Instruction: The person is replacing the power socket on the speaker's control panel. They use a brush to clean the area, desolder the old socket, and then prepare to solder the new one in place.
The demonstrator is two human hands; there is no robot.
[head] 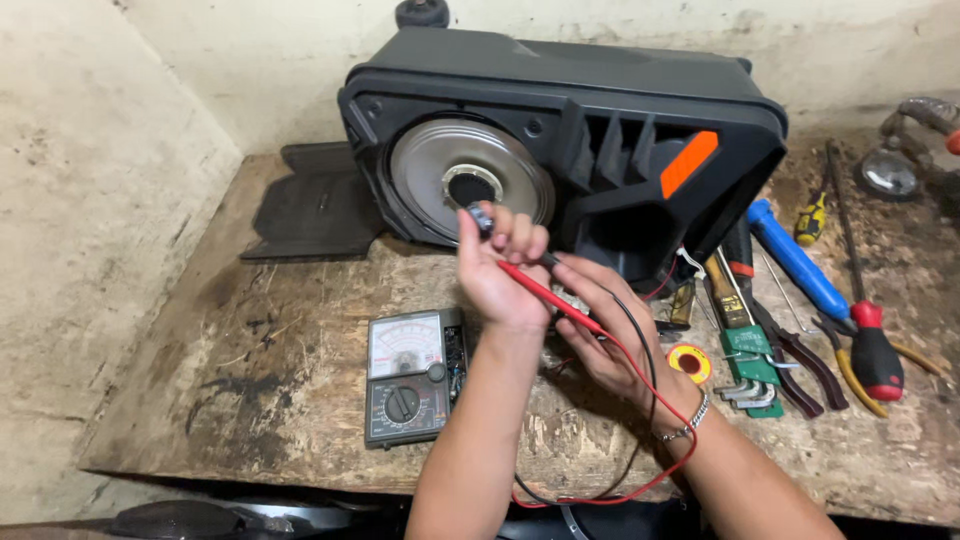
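Observation:
My left hand (pixel 497 268) is raised over the wooden bench and pinches a small dark cylindrical part (pixel 481 217) between thumb and fingers. My right hand (pixel 600 320) holds a red test probe (pixel 545 293) and a black one, their tips pointed up at that part. Red and black leads (pixel 640 420) loop down past my wrist. An analog multimeter (pixel 412 376) with a dial face and rotary knob lies flat just left of my left forearm. Behind my hands stands a black speaker cabinet (pixel 590 130) with a silver cone (pixel 470 180).
Hand tools lie at the right: a blue-handled screwdriver (pixel 795 258), a red-handled screwdriver (pixel 875 345), pliers (pixel 805 365), hex keys in a green holder (pixel 752 372) and a solder spool (pixel 690 362). A black panel (pixel 315 205) lies at the back left. Walls close the left and rear.

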